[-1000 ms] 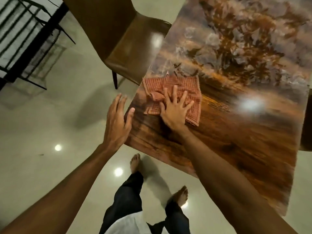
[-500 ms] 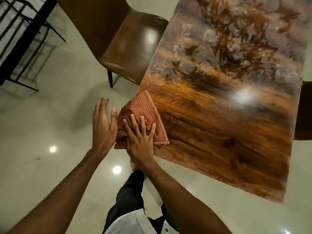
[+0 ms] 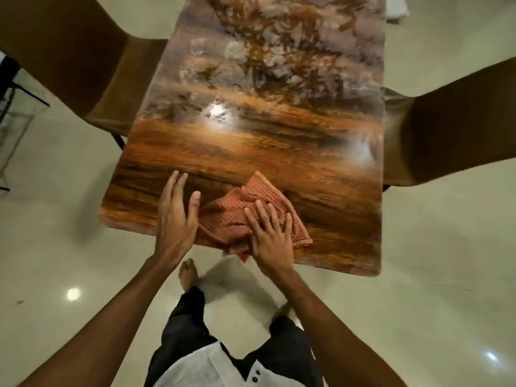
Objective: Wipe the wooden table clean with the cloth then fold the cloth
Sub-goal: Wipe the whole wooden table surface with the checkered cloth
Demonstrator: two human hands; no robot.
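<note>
An orange checked cloth (image 3: pixel 237 216) lies crumpled on the near edge of the glossy wooden table (image 3: pixel 321 196), one corner hanging over the edge. My right hand (image 3: pixel 269 237) presses flat on the cloth's right part, fingers spread. My left hand (image 3: pixel 176 216) hovers flat and open just left of the cloth, over the table's near edge, its thumb close to the cloth but holding nothing.
A brown chair (image 3: pixel 83 68) stands at the table's left side and another brown chair (image 3: pixel 452 127) at its right. The floor is pale shiny tile (image 3: pixel 55 247). My bare feet (image 3: pixel 188 275) are just below the near table edge. A black metal frame (image 3: pixel 11 88) stands far left.
The cloth and my right hand slid from the table's near-left corner rightward along the near edge. My left hand followed over the table edge. The view swung to face the table squarely.
</note>
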